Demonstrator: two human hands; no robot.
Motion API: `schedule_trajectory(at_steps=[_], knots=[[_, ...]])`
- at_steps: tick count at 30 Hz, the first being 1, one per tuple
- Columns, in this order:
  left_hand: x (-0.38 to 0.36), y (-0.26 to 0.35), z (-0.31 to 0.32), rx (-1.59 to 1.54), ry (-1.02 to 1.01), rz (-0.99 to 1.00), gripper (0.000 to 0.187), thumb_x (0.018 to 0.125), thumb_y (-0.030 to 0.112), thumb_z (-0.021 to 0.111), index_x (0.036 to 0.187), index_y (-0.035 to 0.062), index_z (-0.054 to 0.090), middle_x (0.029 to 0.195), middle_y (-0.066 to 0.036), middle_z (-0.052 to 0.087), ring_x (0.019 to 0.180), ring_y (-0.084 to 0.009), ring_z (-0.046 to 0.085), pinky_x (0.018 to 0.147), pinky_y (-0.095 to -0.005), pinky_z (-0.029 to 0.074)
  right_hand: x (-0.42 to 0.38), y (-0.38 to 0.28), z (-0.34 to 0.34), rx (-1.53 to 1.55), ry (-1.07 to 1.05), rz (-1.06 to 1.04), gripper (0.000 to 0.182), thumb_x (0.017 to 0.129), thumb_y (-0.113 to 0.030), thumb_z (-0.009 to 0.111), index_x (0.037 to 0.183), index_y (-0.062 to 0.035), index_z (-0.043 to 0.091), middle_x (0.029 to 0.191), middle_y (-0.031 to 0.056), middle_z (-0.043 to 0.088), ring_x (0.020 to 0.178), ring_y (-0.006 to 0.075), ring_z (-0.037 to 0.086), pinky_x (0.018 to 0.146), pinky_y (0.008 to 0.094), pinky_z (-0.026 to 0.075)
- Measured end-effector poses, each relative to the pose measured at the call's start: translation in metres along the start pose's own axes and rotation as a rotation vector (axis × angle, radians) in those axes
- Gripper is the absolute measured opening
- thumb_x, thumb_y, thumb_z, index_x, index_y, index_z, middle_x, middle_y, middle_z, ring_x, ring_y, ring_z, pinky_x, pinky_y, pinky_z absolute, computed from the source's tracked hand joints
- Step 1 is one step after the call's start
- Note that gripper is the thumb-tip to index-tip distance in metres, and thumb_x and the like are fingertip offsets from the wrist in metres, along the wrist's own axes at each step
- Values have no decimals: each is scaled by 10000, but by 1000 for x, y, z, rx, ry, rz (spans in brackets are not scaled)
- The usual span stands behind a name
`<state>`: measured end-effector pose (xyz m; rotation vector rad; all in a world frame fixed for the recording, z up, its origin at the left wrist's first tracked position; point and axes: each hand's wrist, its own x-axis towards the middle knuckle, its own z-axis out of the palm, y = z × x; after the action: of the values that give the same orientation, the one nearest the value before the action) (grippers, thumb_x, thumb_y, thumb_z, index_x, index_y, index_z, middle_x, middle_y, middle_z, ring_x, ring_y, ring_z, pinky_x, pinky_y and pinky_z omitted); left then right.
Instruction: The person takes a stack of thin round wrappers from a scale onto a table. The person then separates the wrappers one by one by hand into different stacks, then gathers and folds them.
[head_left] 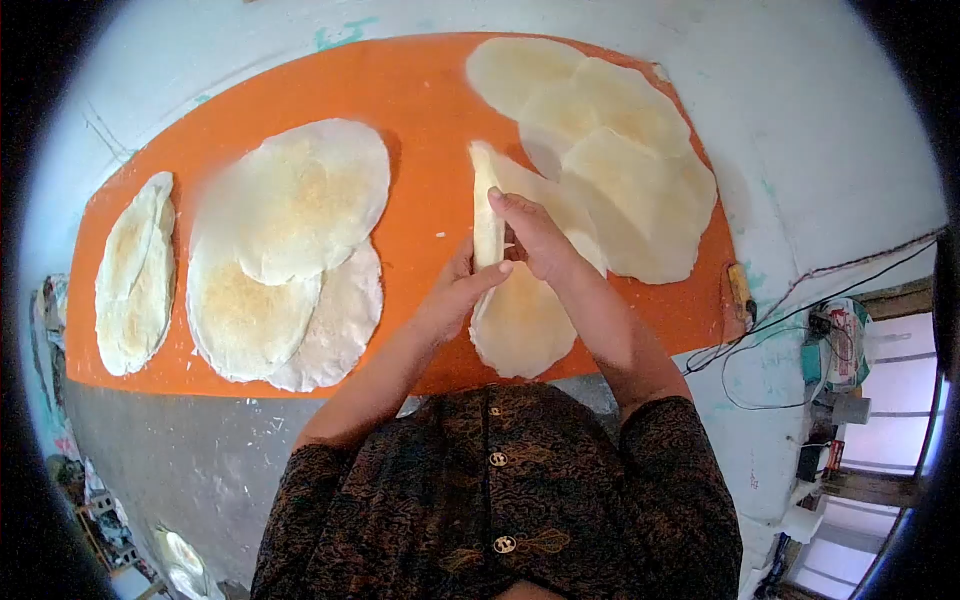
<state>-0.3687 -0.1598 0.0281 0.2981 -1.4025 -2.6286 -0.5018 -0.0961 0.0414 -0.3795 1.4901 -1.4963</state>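
Both my hands are closed on a thin, pale flatbread (486, 215), which is partly folded or rolled into a narrow upright strip. My right hand (535, 235) grips its upper part, thumb lying along the strip. Lower down, my left hand (472, 285) pinches it with the thumb on the near side; its other fingers are mostly hidden. Below and to the right of my hands, a pale flatbread portion (525, 325) lies on the orange cloth (430, 140). Whether this portion joins the held one is hidden by my hands and forearm.
Several overlapping flatbreads (640, 190) cover the right of the cloth. Another overlapping group (300, 200) lies left of my hands, and a folded flatbread (135, 275) rests at the far left. Tangled cables (760, 325) run near the right edge, close to a yellow-handled object (740, 288).
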Motion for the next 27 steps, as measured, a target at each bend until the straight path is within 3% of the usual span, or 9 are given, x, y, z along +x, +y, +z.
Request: schedule_trajectory(at_steps=[7, 10, 16, 18, 20, 22, 24, 26, 27], knots=[[-31, 9, -53, 51, -40, 5, 608, 795, 247, 585, 1274, 9, 295, 1164, -77, 481, 1072, -181, 449, 938, -333, 327, 8, 17, 41, -65, -125, -36, 357, 814, -382, 564, 911, -41, 525, 795, 46, 563, 697, 134, 563, 609, 277, 483], [-43, 19, -59, 13, 80, 47, 573, 786, 226, 595, 1249, 5, 337, 1144, -76, 491, 1040, -178, 468, 913, -327, 348, 12, 21, 57, 63, -149, 16, 294, 814, -295, 557, 954, -37, 539, 819, 47, 574, 706, 124, 565, 610, 273, 482], [-40, 18, -86, 59, 279, -180, 391, 764, 167, 601, 1095, -13, 495, 946, -100, 579, 877, -183, 545, 830, -295, 401, 31, 48, 64, -329, 105, -210, 283, 766, -109, 499, 1031, -18, 544, 888, 49, 588, 768, 138, 565, 682, 294, 475], [-36, 32, -106, 97, 327, -166, 313, 773, 134, 589, 1032, -33, 535, 851, -79, 590, 767, -160, 567, 671, -279, 443, 32, 41, 41, 24, 56, -233, 297, 794, -124, 528, 1061, 5, 539, 900, 43, 598, 769, 143, 582, 689, 276, 478], [-49, 82, -101, 286, 519, -193, 236, 786, 145, 580, 946, -29, 578, 766, -64, 601, 684, -141, 580, 568, -278, 462, 10, 1, 8, -68, -66, -233, 344, 793, -153, 536, 1094, 15, 534, 943, 69, 601, 832, 156, 581, 738, 297, 471], [-42, 77, -176, 430, 354, 109, 239, 782, 151, 580, 933, -35, 577, 793, -87, 608, 696, -155, 586, 568, -279, 468, 7, -14, -62, -299, 177, -234, 333, 788, -143, 513, 1080, 16, 537, 951, 71, 595, 823, 157, 573, 735, 287, 466], [-53, 106, -229, 451, 291, 222, 255, 783, 149, 568, 950, -44, 557, 833, -124, 612, 720, -195, 599, 583, -299, 481, -18, -52, -97, -504, 436, -276, 302, 779, -121, 483, 1044, 9, 545, 964, 75, 583, 834, 161, 561, 738, 272, 462], [-79, 147, -263, 214, 375, 229, 289, 788, 137, 539, 1006, -52, 516, 893, -178, 604, 765, -266, 609, 616, -342, 496, -22, -70, -125, -441, 466, -320, 308, 788, -107, 471, 1072, 1, 521, 1011, 77, 565, 877, 167, 556, 757, 287, 463], [-93, 157, -279, 32, 428, 263, 311, 791, 129, 522, 1039, -55, 492, 925, -206, 595, 791, -304, 609, 635, -366, 501, -38, -91, -95, -241, 457, -327, 317, 796, -101, 466, 1093, 3, 506, 1031, 80, 559, 881, 173, 557, 767, 295, 463]])
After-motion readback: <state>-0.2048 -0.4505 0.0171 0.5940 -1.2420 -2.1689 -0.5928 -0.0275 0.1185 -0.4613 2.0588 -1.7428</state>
